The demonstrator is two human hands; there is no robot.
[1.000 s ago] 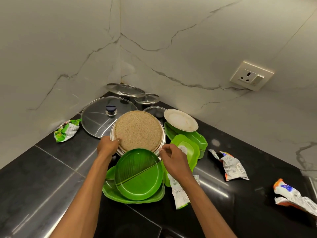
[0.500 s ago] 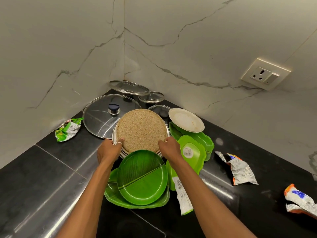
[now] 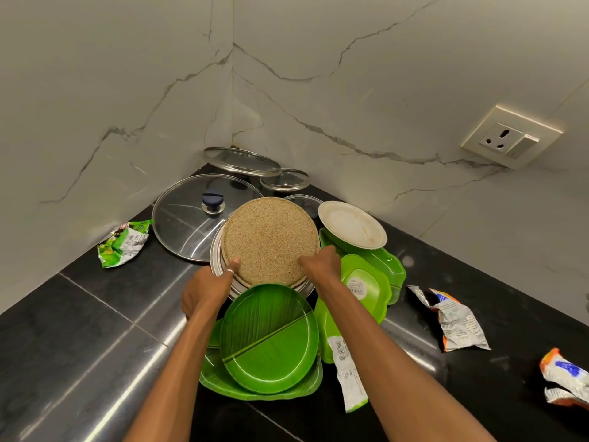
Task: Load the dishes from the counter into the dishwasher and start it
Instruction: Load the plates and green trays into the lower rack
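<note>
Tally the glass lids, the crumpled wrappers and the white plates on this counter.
glass lids: 4
wrappers: 4
white plate: 1
Total: 9

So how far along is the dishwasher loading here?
Done: nothing looks loaded, and no dishwasher is in view. In hand: the left hand and right hand grip opposite edges of the speckled brown plate stack. Left: green leaf plates, white plate and glass lids sit on the counter; then starting the machine.
</note>
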